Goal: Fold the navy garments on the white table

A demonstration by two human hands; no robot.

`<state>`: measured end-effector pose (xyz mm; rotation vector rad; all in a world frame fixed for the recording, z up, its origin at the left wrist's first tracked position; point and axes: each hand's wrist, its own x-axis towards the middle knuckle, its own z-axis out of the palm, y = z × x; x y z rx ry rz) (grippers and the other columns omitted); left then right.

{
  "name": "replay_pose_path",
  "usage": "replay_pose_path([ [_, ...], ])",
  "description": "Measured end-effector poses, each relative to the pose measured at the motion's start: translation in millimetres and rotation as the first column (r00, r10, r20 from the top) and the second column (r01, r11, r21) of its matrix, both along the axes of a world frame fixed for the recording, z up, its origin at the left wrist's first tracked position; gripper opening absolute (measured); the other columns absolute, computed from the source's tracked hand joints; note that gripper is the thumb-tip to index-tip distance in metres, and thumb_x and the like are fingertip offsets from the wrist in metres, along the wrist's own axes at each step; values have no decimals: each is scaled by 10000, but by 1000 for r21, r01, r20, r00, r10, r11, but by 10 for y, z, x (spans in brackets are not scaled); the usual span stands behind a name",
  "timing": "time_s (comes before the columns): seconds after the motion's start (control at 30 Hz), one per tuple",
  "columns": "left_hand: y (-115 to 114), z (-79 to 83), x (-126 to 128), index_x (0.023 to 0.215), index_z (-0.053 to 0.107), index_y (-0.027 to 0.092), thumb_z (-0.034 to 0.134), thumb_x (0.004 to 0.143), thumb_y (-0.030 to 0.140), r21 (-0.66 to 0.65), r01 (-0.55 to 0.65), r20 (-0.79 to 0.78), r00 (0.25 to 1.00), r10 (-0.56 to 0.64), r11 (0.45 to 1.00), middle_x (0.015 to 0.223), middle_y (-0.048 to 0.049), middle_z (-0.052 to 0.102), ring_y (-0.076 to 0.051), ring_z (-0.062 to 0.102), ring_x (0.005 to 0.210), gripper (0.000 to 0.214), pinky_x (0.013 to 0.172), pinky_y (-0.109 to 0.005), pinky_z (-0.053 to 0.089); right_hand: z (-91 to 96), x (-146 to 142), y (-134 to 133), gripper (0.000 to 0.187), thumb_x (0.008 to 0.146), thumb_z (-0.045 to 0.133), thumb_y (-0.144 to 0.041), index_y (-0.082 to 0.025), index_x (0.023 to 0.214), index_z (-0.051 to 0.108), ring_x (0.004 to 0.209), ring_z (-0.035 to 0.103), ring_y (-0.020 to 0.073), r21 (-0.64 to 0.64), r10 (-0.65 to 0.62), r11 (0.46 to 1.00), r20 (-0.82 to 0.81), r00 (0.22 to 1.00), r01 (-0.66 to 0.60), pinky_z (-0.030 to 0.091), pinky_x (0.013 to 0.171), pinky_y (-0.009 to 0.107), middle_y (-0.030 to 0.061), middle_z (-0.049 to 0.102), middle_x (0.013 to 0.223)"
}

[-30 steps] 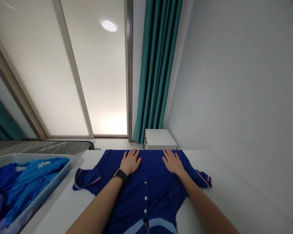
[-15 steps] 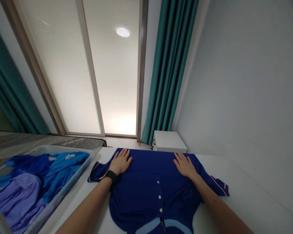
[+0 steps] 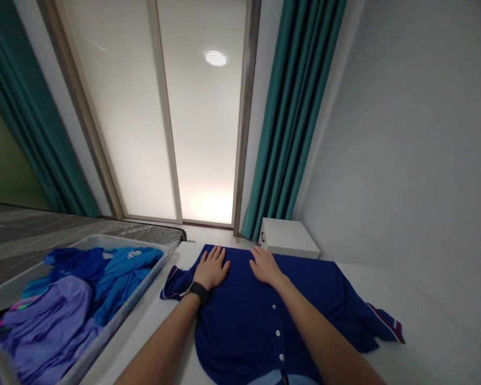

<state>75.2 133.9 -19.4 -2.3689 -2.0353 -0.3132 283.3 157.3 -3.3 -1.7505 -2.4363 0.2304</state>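
Note:
A navy polo shirt [image 3: 240, 321] lies spread on the white table [image 3: 172, 342], its far edge near the table's back edge. White buttons run down its front toward a light blue collar [image 3: 270, 377] close to me. Both short sleeves stick out sideways and end in striped cuffs. My left hand [image 3: 212, 267], with a black watch on the wrist, rests flat on the shirt's far left part, fingers spread. My right hand [image 3: 265, 266] lies flat near the middle of the far edge, its fingers stretched out. Neither hand grips the cloth.
On the left stands a pale plastic bin [image 3: 124, 302] with blue clothes [image 3: 116, 275] and a crumpled lilac garment [image 3: 60, 315]. A white cabinet [image 3: 291, 235] is just beyond the table, before a teal curtain [image 3: 294, 123]. A grey wall [image 3: 417, 149] rises on the right.
My right hand has moved left across the shirt, from its right part to the middle. My left hand stays at the same spot on the cloth. The view has turned slightly left.

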Motion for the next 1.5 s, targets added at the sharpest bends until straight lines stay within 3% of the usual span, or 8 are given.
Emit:
replay_pose_path([
  [0.2,-11,-31,1,1443,399,190,309,948,446,14,8,23,1000,-8,1000,1534,-64,348,-236,241,1441,565,1169,-460,183,-138,-443,-172,578,973,225,-405,-150,1484,315,1446,171,211,48,66,997,-44,997,-64,66,1167,434,95,269,1560],
  [0.43,5,74,-65,1364,484,204,359,947,398,50,-78,147,987,69,996,1444,-67,487,-221,398,1346,477,1118,-378,277,-150,-335,-228,605,971,190,-446,-168,1501,278,1458,120,190,26,55,998,-16,998,-55,32,1169,431,63,219,1577],
  [0.6,31,171,-328,1221,587,189,379,923,333,55,-229,161,963,218,972,1287,-119,592,-293,486,1213,390,1008,-453,359,-157,-189,-337,604,970,190,-447,-173,1501,280,1459,120,193,9,35,999,-11,999,-35,31,1170,442,59,214,1577],
  [0.93,34,123,-130,994,621,187,452,912,292,25,-187,264,949,174,982,1100,-120,645,-275,533,1133,215,964,-406,377,-139,-69,-492,605,965,200,-430,-158,1499,288,1458,131,196,14,-11,1000,-20,1000,11,41,1175,443,47,221,1571],
  [1.07,186,130,-146,1079,557,159,325,968,266,-72,-210,379,898,222,975,911,-98,698,-207,655,872,279,779,-319,472,-138,-66,-492,599,964,201,-424,-164,1494,304,1458,131,198,14,-3,1000,-36,999,4,42,1175,437,52,229,1570],
  [1.17,332,153,-165,1173,525,148,409,936,261,-123,-182,440,871,218,976,863,-62,718,-166,668,756,286,720,-278,489,-153,-62,-485,597,962,210,-416,-155,1489,316,1458,132,205,25,3,1000,-47,999,-2,39,1175,444,62,239,1567],
  [1.3,540,187,-101,1183,595,168,532,864,296,-146,-154,441,874,204,977,924,-68,741,-199,677,852,349,822,-328,486,-164,-57,-479,593,962,213,-418,-163,1487,321,1456,140,206,29,6,1000,-53,999,-4,38,1174,444,60,248,1565],
  [1.5,657,168,-59,1041,718,215,465,870,243,-122,-224,323,912,252,967,1130,-105,700,-305,597,1116,307,973,-499,364,-163,-47,-479,591,960,221,-416,-162,1482,334,1453,156,207,38,11,999,-65,998,-9,51,1175,441,64,262,1561],
])
